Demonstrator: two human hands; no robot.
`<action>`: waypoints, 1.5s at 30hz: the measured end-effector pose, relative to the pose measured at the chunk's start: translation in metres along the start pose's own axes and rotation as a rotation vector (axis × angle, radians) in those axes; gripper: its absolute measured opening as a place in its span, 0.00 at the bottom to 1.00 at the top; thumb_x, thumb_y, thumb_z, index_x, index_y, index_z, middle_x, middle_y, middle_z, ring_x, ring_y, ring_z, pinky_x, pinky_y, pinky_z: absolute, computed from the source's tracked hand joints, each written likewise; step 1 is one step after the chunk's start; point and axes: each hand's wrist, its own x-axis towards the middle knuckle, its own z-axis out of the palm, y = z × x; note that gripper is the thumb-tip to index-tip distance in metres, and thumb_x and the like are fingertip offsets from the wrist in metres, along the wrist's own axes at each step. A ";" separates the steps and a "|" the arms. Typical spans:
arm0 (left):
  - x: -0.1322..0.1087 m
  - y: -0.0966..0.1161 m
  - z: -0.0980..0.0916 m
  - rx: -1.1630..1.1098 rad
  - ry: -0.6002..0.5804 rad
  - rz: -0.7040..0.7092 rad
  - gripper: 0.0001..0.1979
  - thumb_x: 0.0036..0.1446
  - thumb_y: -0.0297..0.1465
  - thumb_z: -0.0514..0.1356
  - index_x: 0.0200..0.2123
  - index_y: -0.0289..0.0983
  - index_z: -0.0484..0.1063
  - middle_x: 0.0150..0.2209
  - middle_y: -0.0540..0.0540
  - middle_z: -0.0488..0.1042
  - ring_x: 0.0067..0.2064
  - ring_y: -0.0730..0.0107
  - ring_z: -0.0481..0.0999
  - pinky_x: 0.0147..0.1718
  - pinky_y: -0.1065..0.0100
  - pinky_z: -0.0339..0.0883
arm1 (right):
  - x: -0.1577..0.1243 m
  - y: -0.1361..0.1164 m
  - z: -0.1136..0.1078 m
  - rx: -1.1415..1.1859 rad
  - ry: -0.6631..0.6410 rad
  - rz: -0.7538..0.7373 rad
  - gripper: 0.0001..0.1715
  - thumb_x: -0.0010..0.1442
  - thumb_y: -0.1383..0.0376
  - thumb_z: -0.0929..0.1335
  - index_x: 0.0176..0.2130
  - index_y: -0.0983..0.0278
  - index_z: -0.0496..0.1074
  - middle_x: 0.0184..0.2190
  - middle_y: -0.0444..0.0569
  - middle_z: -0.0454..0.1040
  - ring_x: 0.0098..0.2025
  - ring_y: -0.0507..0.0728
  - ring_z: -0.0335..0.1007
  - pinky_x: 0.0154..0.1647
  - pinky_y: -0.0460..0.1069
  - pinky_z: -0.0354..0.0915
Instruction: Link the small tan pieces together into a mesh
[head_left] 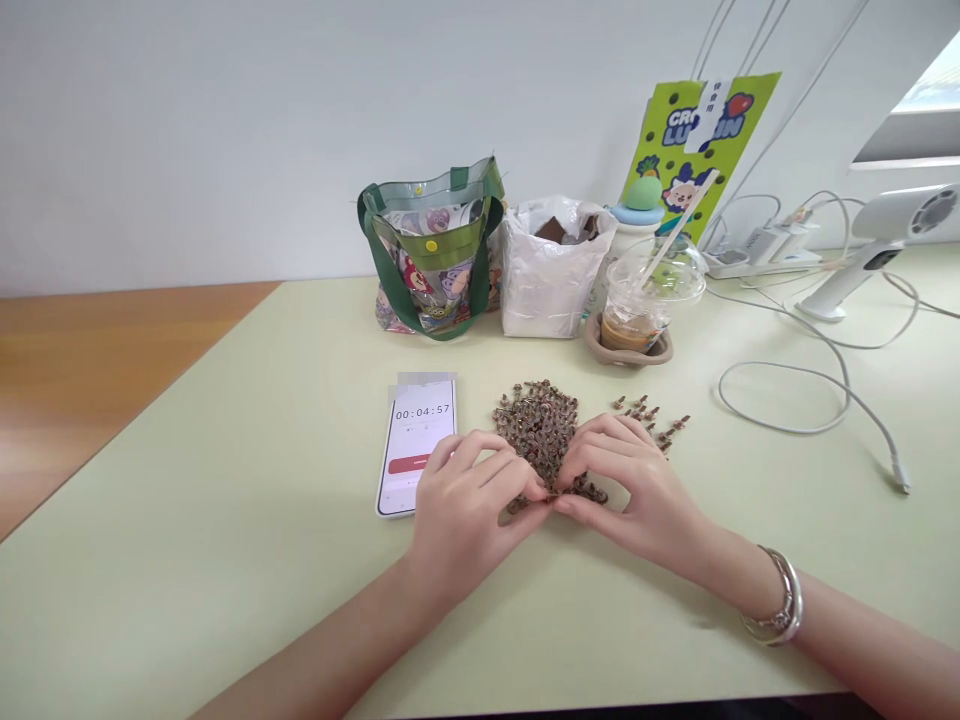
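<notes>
Beyond fingers (491,465) curled narrow on brown pieces (536,425), a lidded cup (634,320) holds brown drink.

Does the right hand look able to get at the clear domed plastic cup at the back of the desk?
Probably yes. The right hand is at the heap of small brown pieces, and only a few stray pieces lie between it and the clear plastic cup; nothing tall blocks the way.

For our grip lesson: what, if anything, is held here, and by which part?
The left hand and right hand have fingers in the pile of small brown pieces; whether one is held cannot be told.
</notes>
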 end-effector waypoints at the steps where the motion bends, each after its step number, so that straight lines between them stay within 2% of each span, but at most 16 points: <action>1: 0.000 0.000 0.000 0.003 -0.004 -0.001 0.09 0.51 0.29 0.62 0.22 0.39 0.65 0.25 0.59 0.75 0.35 0.70 0.71 0.36 0.65 0.57 | 0.000 0.001 0.000 0.001 -0.006 0.002 0.06 0.55 0.60 0.68 0.31 0.59 0.68 0.30 0.41 0.74 0.37 0.55 0.65 0.44 0.54 0.56; 11: 0.001 -0.003 -0.002 -0.002 -0.062 -0.052 0.09 0.48 0.32 0.65 0.23 0.39 0.67 0.26 0.59 0.76 0.36 0.69 0.71 0.37 0.65 0.57 | 0.000 0.003 -0.002 -0.046 0.027 -0.033 0.05 0.56 0.62 0.68 0.33 0.59 0.67 0.28 0.40 0.75 0.36 0.54 0.66 0.43 0.53 0.57; 16: 0.002 -0.004 -0.002 0.041 -0.036 -0.074 0.07 0.48 0.30 0.65 0.24 0.40 0.68 0.25 0.58 0.75 0.36 0.69 0.71 0.37 0.64 0.57 | 0.000 0.008 -0.008 -0.119 0.067 -0.029 0.05 0.56 0.62 0.68 0.33 0.59 0.66 0.28 0.42 0.74 0.35 0.55 0.67 0.42 0.53 0.58; 21: 0.003 -0.004 -0.001 0.045 -0.026 -0.077 0.08 0.48 0.29 0.64 0.23 0.39 0.67 0.24 0.58 0.75 0.35 0.69 0.71 0.37 0.65 0.57 | 0.001 0.010 -0.011 -0.099 0.024 0.002 0.05 0.56 0.61 0.68 0.32 0.59 0.66 0.28 0.43 0.74 0.34 0.56 0.67 0.41 0.54 0.58; 30: 0.002 -0.003 -0.001 -0.007 -0.023 -0.038 0.09 0.48 0.30 0.64 0.22 0.39 0.66 0.24 0.58 0.75 0.33 0.70 0.70 0.36 0.66 0.57 | 0.001 0.001 -0.004 -0.002 0.001 0.046 0.03 0.56 0.63 0.68 0.32 0.60 0.69 0.26 0.44 0.73 0.34 0.55 0.67 0.37 0.52 0.61; 37: -0.001 -0.003 0.000 -0.046 -0.028 0.057 0.09 0.51 0.30 0.63 0.23 0.39 0.65 0.23 0.59 0.74 0.31 0.72 0.69 0.35 0.67 0.57 | -0.001 -0.003 0.000 0.049 -0.014 0.080 0.06 0.57 0.61 0.67 0.29 0.60 0.69 0.25 0.43 0.71 0.31 0.53 0.65 0.34 0.50 0.59; 45: -0.001 -0.002 0.000 -0.031 -0.001 0.092 0.11 0.52 0.32 0.63 0.22 0.38 0.64 0.22 0.59 0.73 0.31 0.73 0.69 0.33 0.68 0.56 | -0.003 -0.003 0.003 0.110 -0.060 0.100 0.10 0.58 0.60 0.66 0.28 0.61 0.65 0.25 0.41 0.70 0.30 0.52 0.62 0.35 0.50 0.56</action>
